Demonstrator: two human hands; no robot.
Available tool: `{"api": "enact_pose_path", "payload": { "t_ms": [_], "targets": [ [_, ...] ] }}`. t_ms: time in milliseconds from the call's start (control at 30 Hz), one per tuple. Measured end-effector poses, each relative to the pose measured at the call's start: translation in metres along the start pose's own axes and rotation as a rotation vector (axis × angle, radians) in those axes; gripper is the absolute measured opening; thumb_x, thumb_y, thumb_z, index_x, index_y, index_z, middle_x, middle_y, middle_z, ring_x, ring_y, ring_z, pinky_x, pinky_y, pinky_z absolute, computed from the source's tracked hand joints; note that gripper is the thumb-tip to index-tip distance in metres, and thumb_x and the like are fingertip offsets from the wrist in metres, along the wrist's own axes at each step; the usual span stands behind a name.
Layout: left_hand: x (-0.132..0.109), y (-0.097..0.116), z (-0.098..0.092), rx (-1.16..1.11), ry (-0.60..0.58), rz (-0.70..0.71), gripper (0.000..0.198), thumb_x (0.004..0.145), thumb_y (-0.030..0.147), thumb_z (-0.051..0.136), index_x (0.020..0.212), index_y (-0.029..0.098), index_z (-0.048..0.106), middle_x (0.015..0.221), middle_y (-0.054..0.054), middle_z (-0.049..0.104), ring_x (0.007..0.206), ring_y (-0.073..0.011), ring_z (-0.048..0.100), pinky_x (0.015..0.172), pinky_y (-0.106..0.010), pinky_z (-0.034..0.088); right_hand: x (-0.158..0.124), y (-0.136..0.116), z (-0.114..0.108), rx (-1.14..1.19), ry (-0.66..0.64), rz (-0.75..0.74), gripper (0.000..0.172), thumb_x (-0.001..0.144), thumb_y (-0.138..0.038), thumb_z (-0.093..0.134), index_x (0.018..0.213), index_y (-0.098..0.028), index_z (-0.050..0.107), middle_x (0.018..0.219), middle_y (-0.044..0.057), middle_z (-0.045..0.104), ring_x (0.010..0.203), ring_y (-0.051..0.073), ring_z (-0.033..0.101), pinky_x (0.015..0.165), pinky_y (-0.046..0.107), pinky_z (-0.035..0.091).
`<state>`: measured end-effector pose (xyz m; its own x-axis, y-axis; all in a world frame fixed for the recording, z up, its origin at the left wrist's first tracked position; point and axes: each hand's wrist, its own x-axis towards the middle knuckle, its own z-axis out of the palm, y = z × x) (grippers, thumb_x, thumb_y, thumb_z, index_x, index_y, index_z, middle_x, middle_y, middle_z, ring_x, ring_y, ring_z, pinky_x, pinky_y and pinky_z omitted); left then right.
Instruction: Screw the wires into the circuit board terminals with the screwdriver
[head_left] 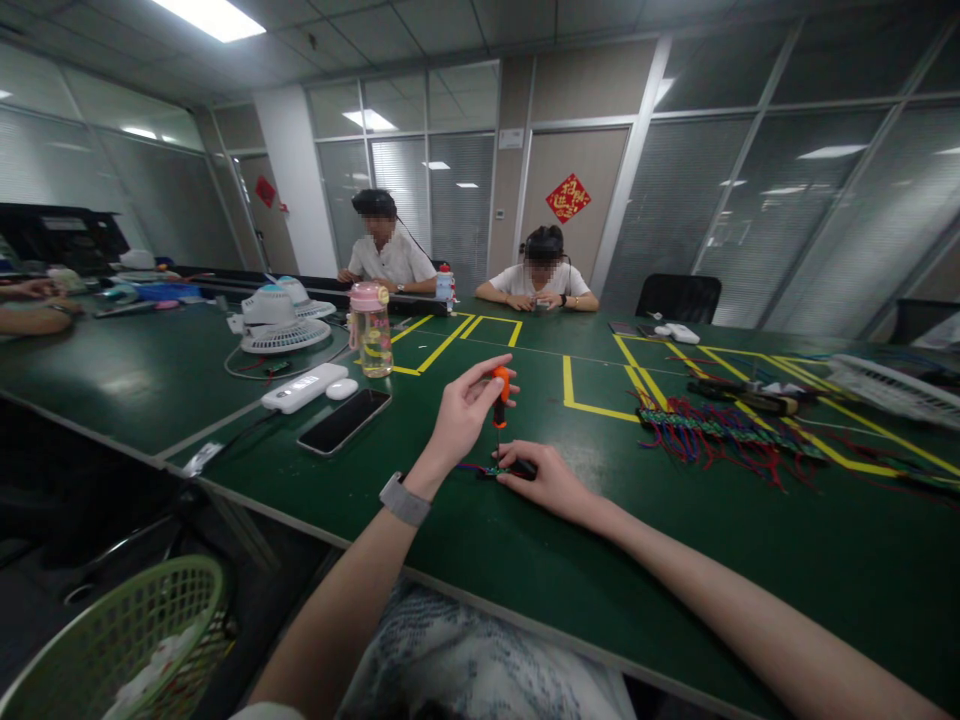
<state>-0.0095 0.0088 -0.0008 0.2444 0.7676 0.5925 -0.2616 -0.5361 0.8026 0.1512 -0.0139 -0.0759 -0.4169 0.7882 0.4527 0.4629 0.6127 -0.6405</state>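
My left hand point(466, 408) grips an orange and black screwdriver point(501, 388) by its handle. The screwdriver stands nearly upright, its shaft pointing down at a small green circuit board point(493, 471) on the table. Whether the tip touches a screw is too small to tell. My right hand point(551, 480) rests on the table, fingers closed at the board's right end, by a small black part point(523, 468) partly hidden under them. Thin coloured wires point(471, 466) run off the board to the left.
A black phone point(345, 421), a white power strip point(304, 388) and a pink-lided bottle point(372, 335) stand left. White fans point(276, 322) lie beyond. Wired circuit boards point(720, 432) are heaped right, near yellow tape. Two people sit opposite. A green basket point(180, 580) is below the table's edge.
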Motion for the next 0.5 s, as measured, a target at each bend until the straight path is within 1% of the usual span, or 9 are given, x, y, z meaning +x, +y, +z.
{"api": "enact_pose_path", "payload": {
  "t_ms": [67, 100, 133, 200, 267, 300, 400, 467, 500],
  "targets": [
    [0.0002, -0.0006, -0.0008, 0.097, 0.031, 0.034, 0.034, 0.082, 0.03, 0.062, 0.114, 0.02, 0.063, 0.103, -0.006, 0.062, 0.088, -0.0155, 0.062, 0.074, -0.026, 0.053, 0.0001, -0.0006, -0.0001, 0.0, 0.002, 0.0, 0.001, 0.076, -0.018, 0.066, 0.077, -0.018, 0.066, 0.097, 0.008, 0.07, 0.101, 0.023, 0.065, 0.089, 0.038, 0.05],
    [0.0004, -0.0009, -0.0013, 0.138, 0.041, 0.056, 0.031, 0.081, 0.029, 0.062, 0.111, 0.02, 0.065, 0.106, -0.006, 0.061, 0.091, -0.0156, 0.06, 0.076, -0.025, 0.052, 0.0002, -0.0007, -0.0002, 0.001, 0.003, 0.0, 0.001, 0.076, -0.018, 0.066, 0.077, -0.018, 0.066, 0.097, 0.008, 0.07, 0.101, 0.023, 0.065, 0.089, 0.038, 0.05],
    [0.0006, -0.0011, -0.0016, 0.154, 0.041, 0.073, 0.029, 0.082, 0.029, 0.061, 0.109, 0.021, 0.067, 0.11, -0.007, 0.06, 0.095, -0.016, 0.059, 0.079, -0.025, 0.051, 0.0002, -0.0008, -0.0002, 0.001, 0.003, 0.0, 0.001, 0.076, -0.018, 0.066, 0.077, -0.018, 0.066, 0.097, 0.008, 0.07, 0.101, 0.023, 0.065, 0.089, 0.038, 0.051],
    [0.0007, -0.0018, -0.0017, 0.096, 0.016, 0.07, 0.029, 0.087, 0.03, 0.053, 0.112, 0.021, 0.065, 0.117, -0.007, 0.058, 0.101, -0.0174, 0.059, 0.083, -0.028, 0.051, 0.0002, -0.0007, -0.0001, 0.002, 0.002, 0.0, 0.002, 0.075, -0.017, 0.066, 0.077, -0.018, 0.066, 0.097, 0.008, 0.07, 0.101, 0.023, 0.065, 0.088, 0.038, 0.051],
    [0.0006, -0.0024, -0.0013, 0.002, -0.008, 0.029, 0.034, 0.089, 0.031, 0.049, 0.119, 0.021, 0.061, 0.117, -0.008, 0.06, 0.097, -0.018, 0.061, 0.08, -0.031, 0.053, 0.0002, -0.0002, 0.0001, 0.001, 0.001, -0.001, 0.002, 0.075, -0.016, 0.066, 0.076, -0.017, 0.066, 0.097, 0.008, 0.07, 0.1, 0.023, 0.065, 0.088, 0.037, 0.051],
    [0.0004, -0.0026, -0.0013, -0.016, -0.004, 0.012, 0.035, 0.088, 0.031, 0.05, 0.121, 0.02, 0.059, 0.113, -0.009, 0.061, 0.092, -0.0176, 0.063, 0.077, -0.032, 0.054, 0.0001, 0.0001, 0.0003, 0.0, 0.001, -0.001, 0.002, 0.075, -0.016, 0.066, 0.077, -0.017, 0.066, 0.097, 0.009, 0.07, 0.1, 0.023, 0.065, 0.088, 0.037, 0.051],
    [0.0002, -0.0025, -0.0021, 0.092, 0.051, 0.034, 0.034, 0.081, 0.03, 0.062, 0.113, 0.018, 0.064, 0.102, -0.007, 0.063, 0.083, -0.0144, 0.062, 0.072, -0.026, 0.053, 0.0, 0.0005, 0.0006, -0.001, 0.002, 0.0, 0.003, 0.075, -0.016, 0.066, 0.078, -0.016, 0.066, 0.097, 0.01, 0.07, 0.101, 0.023, 0.065, 0.089, 0.037, 0.05],
    [0.0004, -0.0027, -0.0031, 0.166, 0.061, 0.071, 0.031, 0.079, 0.03, 0.065, 0.108, 0.02, 0.067, 0.106, -0.007, 0.06, 0.087, -0.0139, 0.06, 0.072, -0.023, 0.052, 0.0001, 0.0001, 0.0006, 0.001, 0.001, 0.001, 0.003, 0.075, -0.016, 0.066, 0.078, -0.016, 0.066, 0.098, 0.01, 0.07, 0.101, 0.023, 0.065, 0.089, 0.037, 0.05],
    [0.0006, -0.003, -0.0032, 0.162, 0.05, 0.079, 0.03, 0.081, 0.03, 0.062, 0.109, 0.02, 0.067, 0.111, -0.007, 0.058, 0.091, -0.0146, 0.059, 0.074, -0.023, 0.052, 0.0003, -0.0002, 0.0005, 0.001, 0.0, 0.001, 0.002, 0.075, -0.017, 0.066, 0.078, -0.017, 0.066, 0.097, 0.009, 0.07, 0.101, 0.023, 0.065, 0.089, 0.037, 0.05]
  ]
}}
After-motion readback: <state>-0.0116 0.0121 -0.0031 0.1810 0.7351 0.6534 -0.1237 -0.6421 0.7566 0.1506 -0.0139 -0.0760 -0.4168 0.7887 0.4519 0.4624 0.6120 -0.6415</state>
